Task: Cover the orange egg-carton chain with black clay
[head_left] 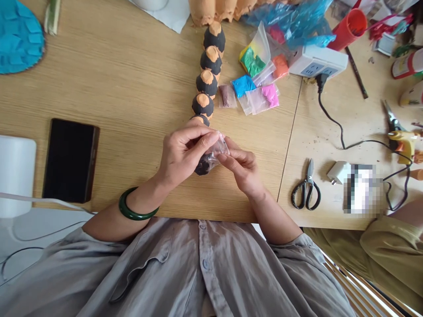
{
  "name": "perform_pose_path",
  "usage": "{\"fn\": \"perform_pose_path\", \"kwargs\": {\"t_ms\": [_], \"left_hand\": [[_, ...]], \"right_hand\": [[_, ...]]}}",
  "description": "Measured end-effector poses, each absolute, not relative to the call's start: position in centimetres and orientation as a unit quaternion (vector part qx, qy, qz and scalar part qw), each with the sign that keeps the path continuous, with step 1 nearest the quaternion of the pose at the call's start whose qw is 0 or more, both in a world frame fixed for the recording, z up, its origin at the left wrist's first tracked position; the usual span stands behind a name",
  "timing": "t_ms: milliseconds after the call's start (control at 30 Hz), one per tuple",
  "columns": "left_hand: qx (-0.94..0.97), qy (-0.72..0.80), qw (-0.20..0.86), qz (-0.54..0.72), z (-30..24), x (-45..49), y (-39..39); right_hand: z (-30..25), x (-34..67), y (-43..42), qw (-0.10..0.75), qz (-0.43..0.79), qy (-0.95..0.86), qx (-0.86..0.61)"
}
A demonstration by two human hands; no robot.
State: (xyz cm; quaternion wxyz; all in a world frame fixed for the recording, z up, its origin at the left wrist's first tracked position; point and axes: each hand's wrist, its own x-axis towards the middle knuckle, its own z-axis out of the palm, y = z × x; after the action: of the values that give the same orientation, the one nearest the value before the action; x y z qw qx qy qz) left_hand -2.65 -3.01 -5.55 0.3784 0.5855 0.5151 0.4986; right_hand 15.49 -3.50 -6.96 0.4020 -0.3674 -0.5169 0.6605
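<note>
My left hand (185, 149) and my right hand (243, 166) meet over the table's near edge and both pinch a small clear plastic bag (214, 155) with a dark lump of clay inside. The fingers of each hand are closed on the bag's top. A green bangle (132, 210) circles my left wrist. Just beyond my hands a row of black-and-orange cone shapes (208, 72) runs away from me. Small bags of coloured clay (254, 83) lie to the right of that row.
A black phone (70, 158) lies at the left. Scissors (307, 187), a white charger (337, 171), a power strip (319, 61), a glue gun (405, 143) and a red cup (350, 28) sit at the right. A blue disc (18, 35) is at far left.
</note>
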Motion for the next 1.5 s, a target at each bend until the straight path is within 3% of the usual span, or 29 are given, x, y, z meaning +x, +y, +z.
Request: {"fn": "perform_pose_path", "kwargs": {"t_ms": [167,433,667,867,1000,1300,1500], "left_hand": [[0.577,0.522,0.379,0.501,-5.5,-2.6,-2.9],[0.577,0.525,0.382,0.495,-5.4,-2.7,-2.8],[0.598,0.538,0.342,0.487,-5.7,-2.7,-2.8],[0.517,0.523,0.428,0.525,-5.5,-2.6,-3.0],[0.496,0.527,0.493,0.483,-5.4,-2.5,-3.3],[0.555,0.581,0.372,0.465,-5.3,-2.5,-3.4],[0.583,0.564,0.313,0.494,-5.6,-2.4,-3.2]], "right_hand": [[-6.2,15.6,-3.4,0.41,0.632,-0.542,-0.373],[-7.4,14.9,-4.0,0.417,0.718,-0.445,-0.335],[-7.0,15.1,-3.6,0.411,0.667,-0.492,-0.381],[-7.8,14.9,-3.8,0.477,0.651,-0.429,-0.406],[-7.9,14.8,-3.9,0.484,0.666,-0.384,-0.418],[-7.7,14.5,-4.3,0.47,0.689,-0.37,-0.41],[-7.5,14.6,-4.5,0.461,0.651,-0.453,-0.398]]}}
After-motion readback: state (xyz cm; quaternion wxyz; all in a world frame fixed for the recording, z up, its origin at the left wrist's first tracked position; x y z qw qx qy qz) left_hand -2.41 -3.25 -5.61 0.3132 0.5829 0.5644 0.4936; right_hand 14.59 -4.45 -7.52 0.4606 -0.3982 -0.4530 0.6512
